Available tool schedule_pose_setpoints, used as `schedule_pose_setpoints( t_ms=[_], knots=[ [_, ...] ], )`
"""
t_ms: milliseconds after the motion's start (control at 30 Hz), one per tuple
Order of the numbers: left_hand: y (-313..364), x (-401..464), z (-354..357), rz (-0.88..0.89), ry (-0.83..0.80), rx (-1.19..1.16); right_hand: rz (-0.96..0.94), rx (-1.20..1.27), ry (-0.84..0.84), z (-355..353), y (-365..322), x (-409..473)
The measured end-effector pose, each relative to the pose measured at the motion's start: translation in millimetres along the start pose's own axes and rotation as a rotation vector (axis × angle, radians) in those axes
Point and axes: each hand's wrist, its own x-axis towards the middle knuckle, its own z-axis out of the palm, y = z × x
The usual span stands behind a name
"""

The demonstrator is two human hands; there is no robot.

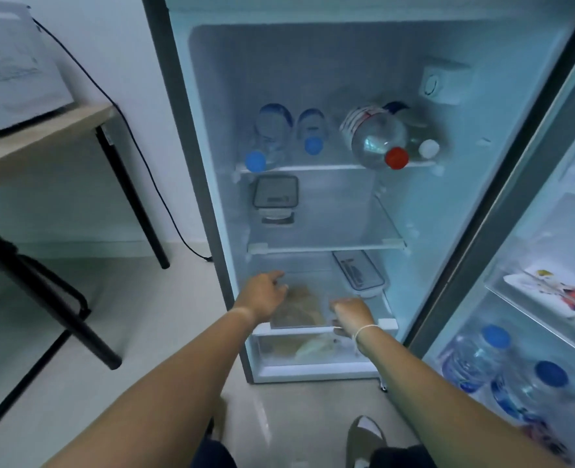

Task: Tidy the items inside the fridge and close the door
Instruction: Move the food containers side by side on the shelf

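A: While both hands are on that clear container on the bottom shelf, what should the person mind?

B: It sits at the shelf's front edge, above the crisper drawer, with something brownish inside. The left hand rests at its left side, fingers loosely spread and not clamped. The right hand curls over the right front corner; whether it truly grips I cannot tell (the knuckles hide the tips).

A: So how to do it well?

B: Take it evenly by both sides, keep it level, and slide it back rather than lift. The long lidded box lies just beside it to the right rear, so steer clear of that.

A: And the door?

B: Standing open on the right; it closes last, I'd judge.
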Motion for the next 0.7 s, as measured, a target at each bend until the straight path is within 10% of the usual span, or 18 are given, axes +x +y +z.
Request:
schedule_pose_setpoints(
  t_ms=[700],
  knots=[
    [-8,148,16,0.232,0.232,0.685,0.346,0.588,0.141,-14,61,156]
  ],
)
